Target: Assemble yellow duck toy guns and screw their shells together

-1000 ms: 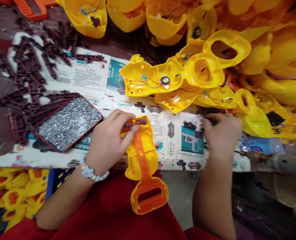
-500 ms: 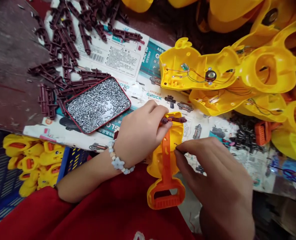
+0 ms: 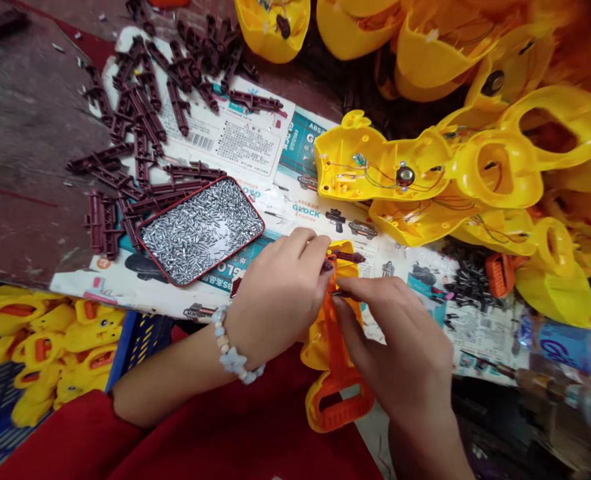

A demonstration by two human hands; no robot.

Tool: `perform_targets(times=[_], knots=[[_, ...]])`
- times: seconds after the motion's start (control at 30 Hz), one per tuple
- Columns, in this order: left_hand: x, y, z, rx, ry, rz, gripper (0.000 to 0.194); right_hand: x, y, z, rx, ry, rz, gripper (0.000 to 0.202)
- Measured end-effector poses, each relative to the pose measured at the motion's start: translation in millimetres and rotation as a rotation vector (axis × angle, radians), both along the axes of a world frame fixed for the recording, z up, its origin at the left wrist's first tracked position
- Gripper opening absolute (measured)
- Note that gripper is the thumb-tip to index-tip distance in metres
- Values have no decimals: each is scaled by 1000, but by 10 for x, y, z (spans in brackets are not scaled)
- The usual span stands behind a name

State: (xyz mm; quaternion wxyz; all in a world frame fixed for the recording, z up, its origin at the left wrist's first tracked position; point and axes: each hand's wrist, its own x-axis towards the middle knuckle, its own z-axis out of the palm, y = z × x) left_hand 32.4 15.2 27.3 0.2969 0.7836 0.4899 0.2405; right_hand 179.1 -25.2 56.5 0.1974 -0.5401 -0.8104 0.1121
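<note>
My left hand (image 3: 280,293), with a beaded bracelet at its wrist, grips the upper part of a yellow shell (image 3: 316,343). In the shell lies an orange handle piece (image 3: 339,408), and a dark maroon part (image 3: 350,256) crosses its top end beside my left fingertips. My right hand (image 3: 400,333) is closed in a pinch on a small dark piece (image 3: 341,293), held against the orange stem. The far end of that piece is too small to make out. A red-rimmed tray (image 3: 202,230) of small metal pins lies left of my hands.
Maroon parts (image 3: 142,113) are heaped at the upper left. Yellow shells with wires (image 3: 385,167) lie at the right and top. A blue crate (image 3: 130,340) with yellow toys (image 3: 85,333) stands lower left. Small black parts (image 3: 475,277) and a plastic bottle (image 3: 565,347) are at right.
My right hand has moved left, bringing its small piece from beside the shell onto the orange stem. The view has shifted, so the table items appear lower.
</note>
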Motion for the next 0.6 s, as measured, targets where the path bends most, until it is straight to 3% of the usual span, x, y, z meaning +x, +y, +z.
perform_targets(times=[0.1,0.27,0.47,0.6], knots=[[-103,-76,4,-7,-31,-79,33,-63,-47,-28,-43,87,-90,15],[-173,-167,-85,-55,-126,46,22,-148,-99,-71,-47,163,-121,8],[-146,-245,-133,187,-72,43,24,-232,-108,-181,85,201,-241,9],[-151,-259,-109,263,-43,55,23,-278,-105,-207,165,132,-236,16]])
